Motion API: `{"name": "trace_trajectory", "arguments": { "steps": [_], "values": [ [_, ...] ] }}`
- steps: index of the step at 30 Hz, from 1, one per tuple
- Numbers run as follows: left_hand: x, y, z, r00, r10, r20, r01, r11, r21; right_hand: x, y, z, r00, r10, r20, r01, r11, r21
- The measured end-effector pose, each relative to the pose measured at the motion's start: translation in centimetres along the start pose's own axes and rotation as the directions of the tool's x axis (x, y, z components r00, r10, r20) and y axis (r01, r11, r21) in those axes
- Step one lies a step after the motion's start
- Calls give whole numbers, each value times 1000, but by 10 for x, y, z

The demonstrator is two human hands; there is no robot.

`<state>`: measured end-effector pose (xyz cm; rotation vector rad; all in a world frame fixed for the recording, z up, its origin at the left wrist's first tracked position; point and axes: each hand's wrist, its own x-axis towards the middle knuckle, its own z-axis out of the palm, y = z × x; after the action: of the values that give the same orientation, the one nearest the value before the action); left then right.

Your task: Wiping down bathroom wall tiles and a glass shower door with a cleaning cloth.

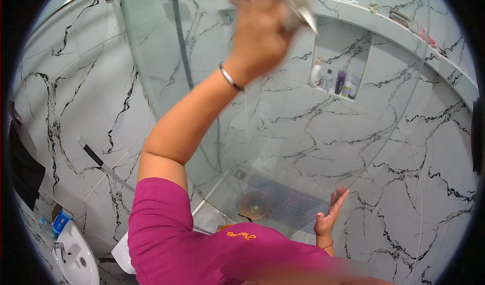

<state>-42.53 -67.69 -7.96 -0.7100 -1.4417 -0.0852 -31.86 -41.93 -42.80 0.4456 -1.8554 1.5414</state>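
My left hand [261,35], raised high at the top with a bangle on its wrist, holds a crumpled grey-white cloth or paper [303,1] at the clear glass shower panel [242,133]. Motion blur hides the exact grip and material. Low on the right, my right hand [332,215] is at the panel's free edge, fingers spread and thumb apart, with nothing held. Whether it touches the glass I cannot tell.
Behind the glass are a shower rail [182,39], a wall niche with bottles [333,82], a ledge bearing a brush [399,18], and an orange-brown basin [254,204] beside a dark mat [291,199]. A white washbasin [74,260] stands lower left.
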Motion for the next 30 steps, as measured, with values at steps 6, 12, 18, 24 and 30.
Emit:
{"name": "trace_trajectory", "arguments": {
  "steps": [6,12,18,24,30],
  "values": [
    [-46,118,4,849,385,362,-284,910,-302,0,5,-13,986,24,166,-45,991,126],
    [-1,78,11,960,215,177,-213,976,-30,-1,11,-37,914,63,401,-139,977,162],
    [24,72,7,988,-154,17,152,986,69,-5,14,-57,825,118,553,-157,987,23],
    [-42,147,27,969,-46,242,52,998,-21,-5,11,-80,792,107,601,-113,993,-28],
    [-77,180,19,897,239,373,-224,971,-86,-6,10,-88,786,98,610,-86,995,-48]
  ]
}}
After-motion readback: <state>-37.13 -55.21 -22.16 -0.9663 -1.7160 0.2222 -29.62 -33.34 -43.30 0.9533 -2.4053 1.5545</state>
